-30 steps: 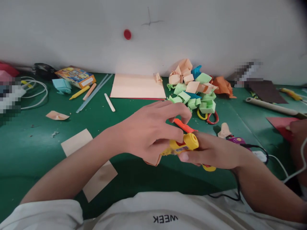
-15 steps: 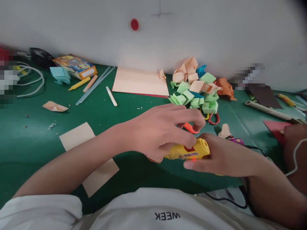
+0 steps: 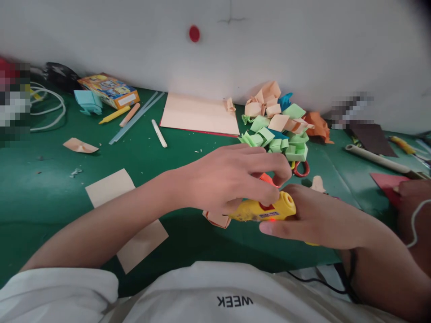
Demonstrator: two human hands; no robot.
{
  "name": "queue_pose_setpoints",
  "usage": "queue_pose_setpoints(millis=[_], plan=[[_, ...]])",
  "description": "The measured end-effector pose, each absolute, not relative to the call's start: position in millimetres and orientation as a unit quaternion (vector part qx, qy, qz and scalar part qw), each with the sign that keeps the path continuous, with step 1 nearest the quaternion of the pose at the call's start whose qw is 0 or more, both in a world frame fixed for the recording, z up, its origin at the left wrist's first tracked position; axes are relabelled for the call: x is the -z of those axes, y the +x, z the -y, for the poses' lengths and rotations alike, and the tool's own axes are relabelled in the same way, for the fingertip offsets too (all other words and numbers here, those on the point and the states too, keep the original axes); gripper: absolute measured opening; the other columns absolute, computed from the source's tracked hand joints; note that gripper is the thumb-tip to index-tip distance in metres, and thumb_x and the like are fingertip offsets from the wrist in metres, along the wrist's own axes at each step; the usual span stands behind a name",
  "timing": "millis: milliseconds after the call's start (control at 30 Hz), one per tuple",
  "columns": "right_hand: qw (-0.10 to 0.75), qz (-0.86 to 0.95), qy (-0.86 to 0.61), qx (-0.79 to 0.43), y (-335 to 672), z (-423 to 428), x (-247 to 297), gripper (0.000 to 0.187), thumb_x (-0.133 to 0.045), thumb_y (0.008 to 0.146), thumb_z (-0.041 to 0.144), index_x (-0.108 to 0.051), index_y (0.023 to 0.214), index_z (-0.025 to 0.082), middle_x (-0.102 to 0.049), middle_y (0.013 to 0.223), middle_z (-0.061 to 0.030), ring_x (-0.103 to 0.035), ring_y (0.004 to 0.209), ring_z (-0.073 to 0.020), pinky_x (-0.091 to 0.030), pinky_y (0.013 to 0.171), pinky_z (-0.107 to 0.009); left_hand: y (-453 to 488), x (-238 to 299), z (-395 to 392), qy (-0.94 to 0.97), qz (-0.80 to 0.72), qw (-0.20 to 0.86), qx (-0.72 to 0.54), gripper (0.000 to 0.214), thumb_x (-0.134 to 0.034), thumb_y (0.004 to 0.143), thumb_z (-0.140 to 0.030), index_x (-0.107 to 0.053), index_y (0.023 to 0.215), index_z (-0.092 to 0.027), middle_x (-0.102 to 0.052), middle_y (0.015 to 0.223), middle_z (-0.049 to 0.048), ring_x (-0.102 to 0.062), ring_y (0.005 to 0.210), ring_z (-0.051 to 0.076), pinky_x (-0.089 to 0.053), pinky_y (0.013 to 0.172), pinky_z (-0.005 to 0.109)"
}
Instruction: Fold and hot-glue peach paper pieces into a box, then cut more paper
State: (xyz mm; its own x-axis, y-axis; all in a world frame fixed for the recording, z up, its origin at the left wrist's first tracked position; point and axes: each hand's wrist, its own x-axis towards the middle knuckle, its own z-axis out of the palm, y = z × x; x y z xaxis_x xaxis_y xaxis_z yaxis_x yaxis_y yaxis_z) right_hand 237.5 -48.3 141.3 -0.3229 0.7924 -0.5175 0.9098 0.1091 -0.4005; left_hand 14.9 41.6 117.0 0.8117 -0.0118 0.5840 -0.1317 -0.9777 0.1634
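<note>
My right hand (image 3: 313,215) is wrapped round a yellow glue gun (image 3: 264,210) with an orange trigger, its nozzle pointing left. My left hand (image 3: 232,177) is curled over the gun's front end, fingers pinched on a small folded peach paper piece (image 3: 217,219) that peeks out below the palm. Both hands hover just above the green table (image 3: 50,188), close to my chest.
A heap of folded green, peach and blue paper pieces (image 3: 278,125) lies behind the hands, with red-handled scissors (image 3: 299,168). A peach sheet (image 3: 198,114), glue sticks (image 3: 159,133), a colourful box (image 3: 109,89) and peach offcuts (image 3: 109,187) lie left. Another person's hand (image 3: 412,190) holds red paper at right.
The glue gun has tipped from pointing up to lying nearly level, nozzle to the left. My left hand has stayed closed over its front end. The view has shifted slightly.
</note>
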Motion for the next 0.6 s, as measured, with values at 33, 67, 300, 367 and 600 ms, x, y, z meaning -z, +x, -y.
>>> queue_pose_setpoints(millis=[33,67,300,367,600], plan=[[0.08,-0.744,0.572,0.336,237.5,48.1,-141.4,0.048,-0.058,0.087,0.071,-0.062,0.078,0.024,-0.058,0.068,0.0024,-0.05,0.057,-0.0156,-0.038,0.048,-0.027,14.7,-117.0,-41.7,0.947,0.037,0.093,-0.307,0.024,-0.046,0.091,-0.009,-0.063,0.083,-0.024,-0.068,0.117,0.0066,-0.063,0.089,0.017,-0.048,0.079,0.035],[0.074,-0.747,0.568,0.338,237.3,47.9,-141.6,0.048,-0.058,0.088,0.071,-0.063,0.079,0.024,-0.059,0.07,0.002,-0.051,0.057,-0.0159,-0.039,0.048,-0.028,14.6,-116.8,-41.8,0.946,0.035,0.088,-0.31,0.024,-0.047,0.09,-0.008,-0.063,0.083,-0.025,-0.068,0.118,0.0061,-0.063,0.089,0.017,-0.048,0.08,0.035],[0.06,-0.773,0.534,0.337,232.6,46.0,-144.6,0.045,-0.059,0.091,0.066,-0.066,0.082,0.023,-0.064,0.075,-0.0001,-0.057,0.063,-0.0177,-0.043,0.054,-0.029,13.0,-115.8,-42.3,0.943,0.039,0.073,-0.323,0.024,-0.05,0.088,-0.005,-0.063,0.078,-0.024,-0.07,0.119,0.0059,-0.066,0.092,0.018,-0.05,0.081,0.036],[0.064,-0.776,0.528,0.338,231.3,45.3,-145.3,0.046,-0.057,0.092,0.067,-0.067,0.085,0.023,-0.066,0.08,-0.0014,-0.059,0.066,-0.019,-0.045,0.057,-0.03,12.5,-115.9,-42.0,0.945,0.037,0.071,-0.317,0.026,-0.049,0.089,-0.006,-0.063,0.077,-0.024,-0.07,0.121,0.0054,-0.066,0.093,0.018,-0.05,0.081,0.037],[0.069,-0.784,0.525,0.324,230.3,44.7,-145.9,0.046,-0.057,0.092,0.067,-0.069,0.084,0.023,-0.072,0.093,-0.0044,-0.065,0.076,-0.0227,-0.048,0.06,-0.032,12.0,-114.4,-40.9,0.952,0.027,0.067,-0.296,0.019,-0.054,0.087,-0.011,-0.061,0.076,-0.025,-0.067,0.124,0.0047,-0.063,0.095,0.019,-0.049,0.083,0.038]])
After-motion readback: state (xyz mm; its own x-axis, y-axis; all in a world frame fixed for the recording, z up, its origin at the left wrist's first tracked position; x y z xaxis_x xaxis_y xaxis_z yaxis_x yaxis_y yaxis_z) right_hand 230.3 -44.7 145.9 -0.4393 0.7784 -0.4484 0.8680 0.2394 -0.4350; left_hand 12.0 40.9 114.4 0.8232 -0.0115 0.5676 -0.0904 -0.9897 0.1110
